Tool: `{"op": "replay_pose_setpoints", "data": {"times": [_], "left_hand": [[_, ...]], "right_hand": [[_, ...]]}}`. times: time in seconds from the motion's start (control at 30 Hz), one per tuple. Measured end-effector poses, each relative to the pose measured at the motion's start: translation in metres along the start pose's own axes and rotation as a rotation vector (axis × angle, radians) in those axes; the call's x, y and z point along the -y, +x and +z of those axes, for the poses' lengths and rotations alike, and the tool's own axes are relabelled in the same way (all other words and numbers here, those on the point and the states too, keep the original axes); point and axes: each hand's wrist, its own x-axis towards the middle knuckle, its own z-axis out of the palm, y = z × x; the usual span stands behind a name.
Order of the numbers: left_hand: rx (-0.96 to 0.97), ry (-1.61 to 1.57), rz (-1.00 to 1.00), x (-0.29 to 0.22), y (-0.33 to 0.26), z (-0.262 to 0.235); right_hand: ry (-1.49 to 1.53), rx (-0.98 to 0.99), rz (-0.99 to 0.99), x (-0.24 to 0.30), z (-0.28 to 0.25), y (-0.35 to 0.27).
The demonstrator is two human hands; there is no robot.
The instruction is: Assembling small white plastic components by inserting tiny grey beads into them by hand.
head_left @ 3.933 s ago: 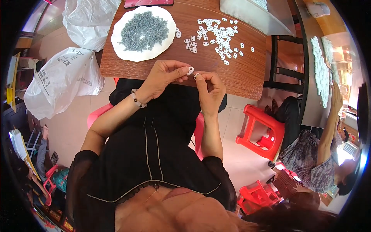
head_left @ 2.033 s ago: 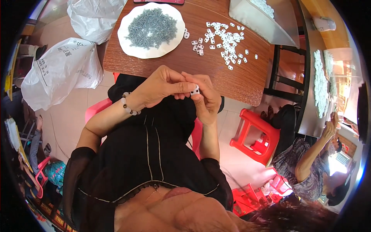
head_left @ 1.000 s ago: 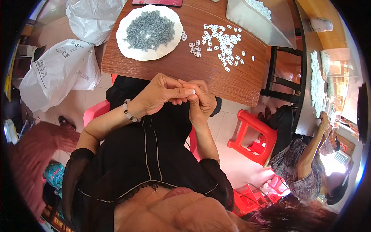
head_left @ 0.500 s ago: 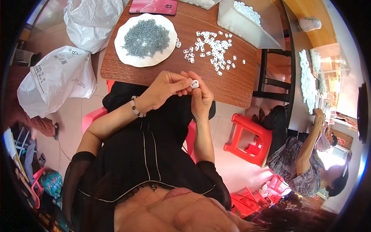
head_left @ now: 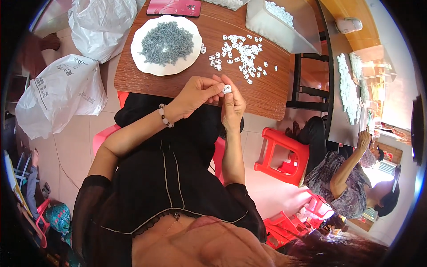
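My right hand [head_left: 233,107] pinches a small white two-holed plastic piece [head_left: 227,89] between thumb and fingers, just past the front edge of the brown table. Against its left side sits my left hand [head_left: 195,97], thumb and fingers pressed together; whatever lies between those fingertips is hidden. Beyond my left hand stands a white wavy-rimmed plate [head_left: 138,61] heaped with small grey rod-like parts [head_left: 167,44]. Loose white pieces [head_left: 247,55] of the same two-holed kind are scattered on the tabletop to its right.
A pale bin [head_left: 284,38] of white parts and a pink phone [head_left: 173,7] are at the table's far side. White sacks [head_left: 62,93] stand on the left. A red stool [head_left: 282,158] is at the right, near a seated co-worker [head_left: 340,182] at another table.
My hands stay together at the white piece, which has turned slightly. The view has shifted a little. At the left, a person's leg has moved away; the co-worker's hand has shifted slightly.
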Motion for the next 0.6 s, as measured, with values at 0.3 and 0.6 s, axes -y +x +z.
{"op": "replay_pose_setpoints", "data": {"times": [0.3,0.6], "left_hand": [[-0.004,0.025,0.023,0.0049,0.0019,-0.0052],[-0.021,0.062,0.015,0.0046,0.003,-0.0078]], "right_hand": [[-0.03,-0.015,0.003,-0.0042,0.0029,0.0005],[-0.002,0.015,0.005,-0.0046,0.0024,0.0001]]}}
